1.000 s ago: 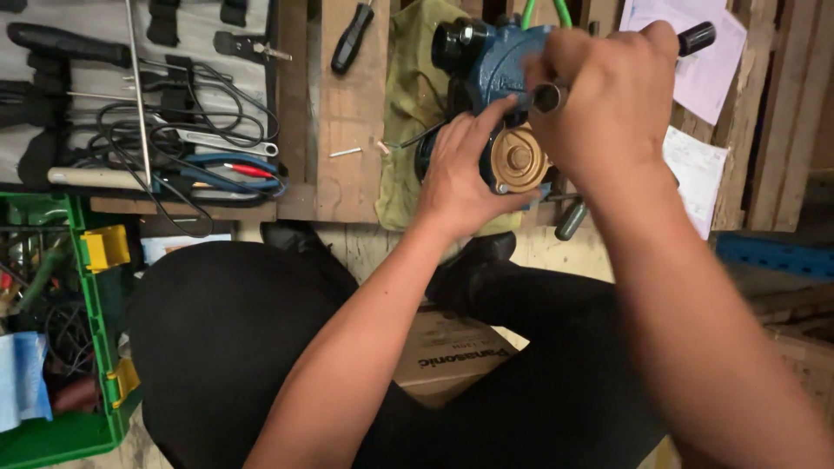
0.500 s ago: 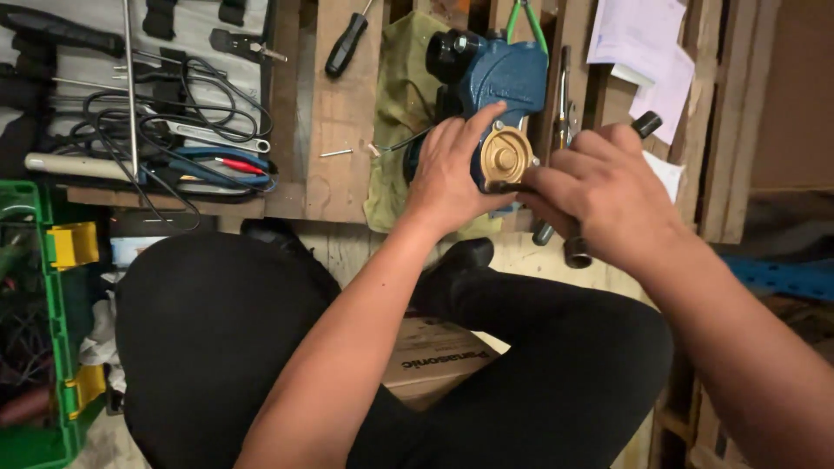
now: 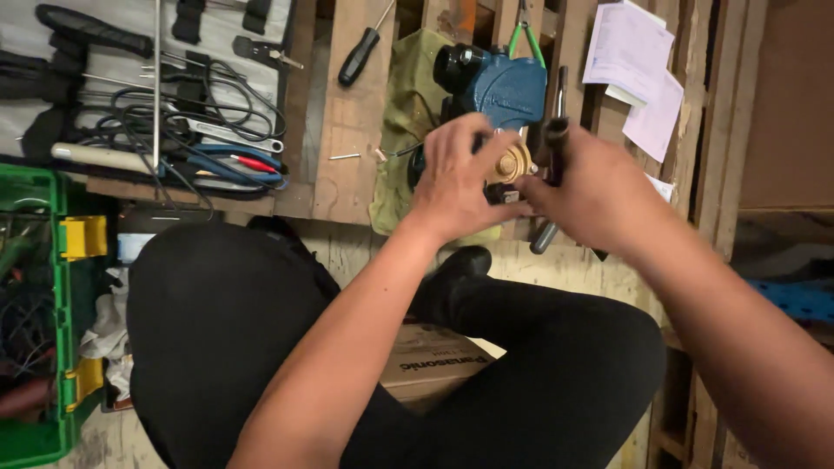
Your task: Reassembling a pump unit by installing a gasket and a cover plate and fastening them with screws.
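The left hand [image 3: 456,187] is wrapping loosely over the near left side of the blue pump [image 3: 499,87], fingers curled against its body and thumb lying just beside the brass fitting [image 3: 511,163], steadying it rather than gripping hard. The right hand [image 3: 599,195] is closing around a dark-handled tool [image 3: 554,165], fist nearly shut, with the handle sticking up toward the far side and a grey end showing below the hand. The pump is sitting on a green cloth [image 3: 395,130] on the wooden pallet [image 3: 347,130], straight ahead of the person and between both hands, its long axis running near to far, with the brass fitting facing the person. The right hand is touching or almost touching the fitting from the right; the left hand is equally close from the left. A screwdriver [image 3: 360,54] is lying well apart to the far left.
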